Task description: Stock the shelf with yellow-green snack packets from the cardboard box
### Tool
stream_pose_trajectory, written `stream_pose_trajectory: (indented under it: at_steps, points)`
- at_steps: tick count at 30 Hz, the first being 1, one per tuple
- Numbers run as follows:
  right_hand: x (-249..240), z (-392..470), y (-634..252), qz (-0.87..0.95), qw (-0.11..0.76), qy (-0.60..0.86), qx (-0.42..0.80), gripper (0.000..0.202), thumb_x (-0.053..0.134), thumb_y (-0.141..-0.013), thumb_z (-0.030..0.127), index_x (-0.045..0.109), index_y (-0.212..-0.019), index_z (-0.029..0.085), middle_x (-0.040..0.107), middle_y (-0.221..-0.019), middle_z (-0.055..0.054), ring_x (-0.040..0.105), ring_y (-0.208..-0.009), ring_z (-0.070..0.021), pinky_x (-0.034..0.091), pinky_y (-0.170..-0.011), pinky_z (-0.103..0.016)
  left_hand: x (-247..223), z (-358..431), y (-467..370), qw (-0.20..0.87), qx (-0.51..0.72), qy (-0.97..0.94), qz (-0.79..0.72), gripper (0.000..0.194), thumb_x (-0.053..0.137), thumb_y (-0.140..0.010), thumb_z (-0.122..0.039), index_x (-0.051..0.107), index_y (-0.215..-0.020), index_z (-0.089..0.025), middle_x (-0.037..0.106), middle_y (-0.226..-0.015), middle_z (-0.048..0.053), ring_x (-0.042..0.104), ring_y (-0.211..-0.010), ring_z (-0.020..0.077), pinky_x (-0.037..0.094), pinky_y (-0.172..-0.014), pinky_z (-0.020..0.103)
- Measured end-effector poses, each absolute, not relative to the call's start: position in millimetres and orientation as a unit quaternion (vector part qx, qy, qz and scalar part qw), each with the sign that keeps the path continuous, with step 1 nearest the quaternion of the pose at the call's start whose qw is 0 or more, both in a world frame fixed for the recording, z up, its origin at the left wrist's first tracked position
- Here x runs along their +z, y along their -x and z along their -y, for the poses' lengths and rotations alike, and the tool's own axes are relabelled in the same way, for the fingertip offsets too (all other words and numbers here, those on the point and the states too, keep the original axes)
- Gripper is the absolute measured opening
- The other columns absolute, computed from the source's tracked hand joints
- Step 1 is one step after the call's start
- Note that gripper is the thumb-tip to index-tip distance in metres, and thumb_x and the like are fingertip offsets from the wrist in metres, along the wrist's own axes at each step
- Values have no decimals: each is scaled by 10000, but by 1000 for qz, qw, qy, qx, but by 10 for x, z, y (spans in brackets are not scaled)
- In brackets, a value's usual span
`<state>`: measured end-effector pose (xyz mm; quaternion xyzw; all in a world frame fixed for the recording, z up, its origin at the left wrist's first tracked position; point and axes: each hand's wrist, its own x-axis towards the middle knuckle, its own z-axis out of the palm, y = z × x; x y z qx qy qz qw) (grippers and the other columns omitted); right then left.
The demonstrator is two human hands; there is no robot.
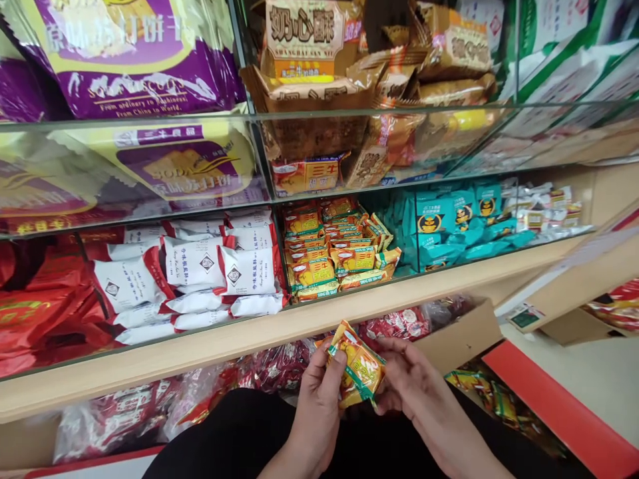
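A small yellow, orange and green plastic snack packet (360,367) is tilting between my hands, in front of the wooden shelf edge (239,330). My left hand (322,392) is pinching its left side; my right hand (410,380) is curling its fingers at its right edge. Beyond, small orange-and-green packets (334,256) are lying stacked between white-and-red packets (200,266) and shiny teal packets (459,223).

A shop: glass-fronted shelves (349,286) hold wrapped snacks (309,256) sorted by kind, above open cartons (464,339) of more packets.
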<state>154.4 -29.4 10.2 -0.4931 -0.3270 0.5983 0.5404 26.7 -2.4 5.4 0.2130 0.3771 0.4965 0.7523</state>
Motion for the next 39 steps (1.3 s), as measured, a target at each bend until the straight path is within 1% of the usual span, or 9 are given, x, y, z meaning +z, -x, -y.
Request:
stream_pose_trajectory:
  at_steps: [3, 6, 9, 12, 17, 24, 30, 34, 39]
  points:
    - [108, 277, -1559, 366, 530, 499, 580, 424, 703, -683, 324, 475, -1033, 251, 592, -941, -17, 565, -745, -130, 499, -617, -239, 49, 27, -244, 754, 495, -194, -387, 176, 645, -741, -255, 621, -910, -215, 696, -837, 2, 644, -807, 162, 495, -712, 248]
    - [119, 269, -1627, 387, 540, 482, 571, 354, 708, -679, 296, 505, -962, 236, 613, -950, -21, 577, -838, -147, 482, -722, -250, 67, 1, -186, 762, 479, -188, -394, 139, 660, -722, -261, 634, -842, -197, 695, -789, 7, 645, -768, 167, 498, -689, 253]
    - [124, 262, -1686, 376, 533, 485, 582, 316, 705, -676, 316, 539, -926, 217, 633, -893, -21, 583, -799, -145, 472, -704, -243, 85, -14, -156, 764, 480, -217, -373, 168, 640, -739, -319, 658, -816, -171, 700, -775, 31, 643, -744, 173, 497, -675, 252]
    - [106, 247, -1697, 337, 541, 497, 589, 291, 696, -688, 337, 561, -915, 215, 625, -841, -2, 567, -785, -128, 456, -687, -217, 77, -1, -170, 766, 489, -234, -347, 227, 589, -776, -358, 673, -879, -174, 709, -815, 45, 646, -785, 195, 496, -707, 278]
    - [38, 240, -1656, 325, 565, 522, 550, 201, 659, -714, 378, 572, -726, 197, 565, -705, 25, 515, -673, -115, 432, -594, -197, 33, 5, -178, 723, 486, -310, -380, 277, 508, -824, -380, 678, -913, -179, 713, -887, 45, 624, -899, 227, 475, -794, 316]
    - [-39, 260, -1625, 343, 579, 532, 514, 225, 631, -726, 417, 581, -792, 208, 577, -752, 3, 521, -681, -138, 458, -576, -219, 47, 4, -156, 672, 490, -375, -409, 319, 476, -834, -399, 658, -957, -168, 689, -1018, 65, 588, -1000, 246, 425, -885, 326]
    - [-107, 245, -1541, 372, 545, 587, 468, 289, 565, -745, 497, 526, -846, 229, 573, -727, 12, 510, -590, -139, 471, -518, -236, 92, 33, -192, 669, 505, -344, -423, 313, 547, -783, -413, 668, -914, -156, 708, -950, 77, 610, -954, 267, 461, -832, 330]
    - [-80, 217, -1539, 365, 567, 559, 482, 264, 547, -765, 484, 533, -829, 228, 575, -729, 11, 513, -569, -131, 469, -492, -225, 104, 30, -203, 705, 503, -323, -381, 318, 479, -830, -395, 639, -983, -168, 718, -882, 69, 617, -941, 271, 472, -805, 358]
    - [-25, 263, -1570, 438, 537, 535, 482, 304, 629, -725, 408, 579, -955, 216, 648, -854, -41, 604, -798, -199, 514, -681, -268, 120, 30, -174, 679, 516, -343, -394, 296, 517, -806, -409, 657, -910, -170, 714, -909, 61, 621, -922, 260, 460, -817, 342]
